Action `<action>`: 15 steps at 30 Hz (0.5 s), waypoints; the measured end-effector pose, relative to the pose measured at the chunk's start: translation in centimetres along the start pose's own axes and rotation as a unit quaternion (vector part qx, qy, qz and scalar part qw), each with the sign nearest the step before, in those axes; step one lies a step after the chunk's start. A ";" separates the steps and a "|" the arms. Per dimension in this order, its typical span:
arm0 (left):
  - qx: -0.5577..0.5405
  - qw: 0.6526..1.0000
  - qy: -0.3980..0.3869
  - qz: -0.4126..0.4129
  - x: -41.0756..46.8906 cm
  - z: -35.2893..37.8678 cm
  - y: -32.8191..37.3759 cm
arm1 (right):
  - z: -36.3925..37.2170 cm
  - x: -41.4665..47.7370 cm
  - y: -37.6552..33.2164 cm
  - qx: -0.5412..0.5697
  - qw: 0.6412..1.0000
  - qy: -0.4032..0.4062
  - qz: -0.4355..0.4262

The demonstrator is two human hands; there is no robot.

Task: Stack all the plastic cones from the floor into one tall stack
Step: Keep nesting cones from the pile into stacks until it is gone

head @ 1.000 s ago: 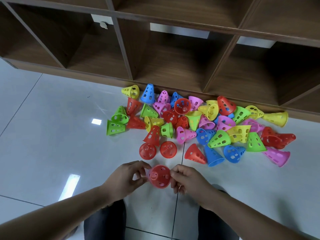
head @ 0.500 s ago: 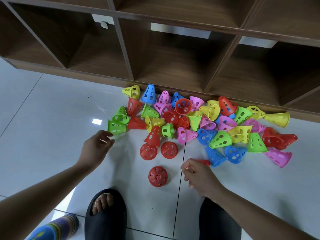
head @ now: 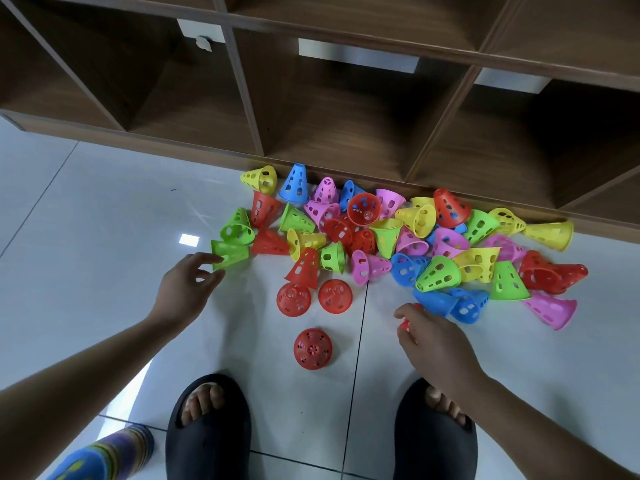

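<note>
Your left hand [head: 187, 289] has travelled further out than it was half a second ago: its fingers are spread and loosely curled, and the fingertips now touch the near edge of the green cone [head: 231, 253] lying on its side at the left end of the pile, without closing round it. Your right hand [head: 429, 336] has dropped over a red cone [head: 406, 323] at the near edge of the pile, just beside the blue cones [head: 450, 303]; the fingers curl down over it and only slivers of red show past them, so you cannot tell whether it is truly gripped or only covered. A second ago both hands pinched the red stack [head: 313, 348] between them; now it stands alone and upright on the white floor tiles [head: 104, 209], narrow end up, between your two arms and just ahead of your black slippers [head: 207, 434], with neither hand near it. Two more red cones [head: 313, 297] stand upright side by side just beyond it, where they were before. The rest of the pile [head: 415, 237] is unchanged, a jumble of yellow, blue, pink, green and red cones, mostly tipped on their sides, lying against the foot of the dark wooden shelf unit [head: 346, 116]. A striped, colourful object [head: 104, 455] shows at the lower left edge.
</note>
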State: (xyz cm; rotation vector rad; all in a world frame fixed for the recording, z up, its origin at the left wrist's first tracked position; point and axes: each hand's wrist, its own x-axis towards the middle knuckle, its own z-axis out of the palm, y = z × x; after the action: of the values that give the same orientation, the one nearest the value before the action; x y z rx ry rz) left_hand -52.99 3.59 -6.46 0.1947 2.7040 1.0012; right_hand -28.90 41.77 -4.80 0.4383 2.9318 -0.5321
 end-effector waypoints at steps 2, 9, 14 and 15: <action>-0.012 1.000 0.009 -0.007 -0.6 0.0 0.5 | -0.2 -0.1 0.3 -0.012 1.000 0.013 -0.001; -0.060 0.998 0.008 -0.032 -3.4 0.1 3.3 | -0.7 0.1 1.3 -0.081 0.995 0.057 0.021; -0.206 0.977 -0.052 -0.035 -5.1 0.1 6.6 | -1.5 0.2 0.8 0.001 0.995 0.095 0.033; -0.236 0.969 -0.068 -0.032 -5.4 0.0 7.3 | -1.6 0.2 0.6 0.033 0.994 0.094 0.037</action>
State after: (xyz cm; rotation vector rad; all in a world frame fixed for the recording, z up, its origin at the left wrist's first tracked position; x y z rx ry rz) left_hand -47.54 7.98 -0.68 0.0802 2.2559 1.5103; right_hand -28.98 42.95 -3.52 0.6346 3.0689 -0.6108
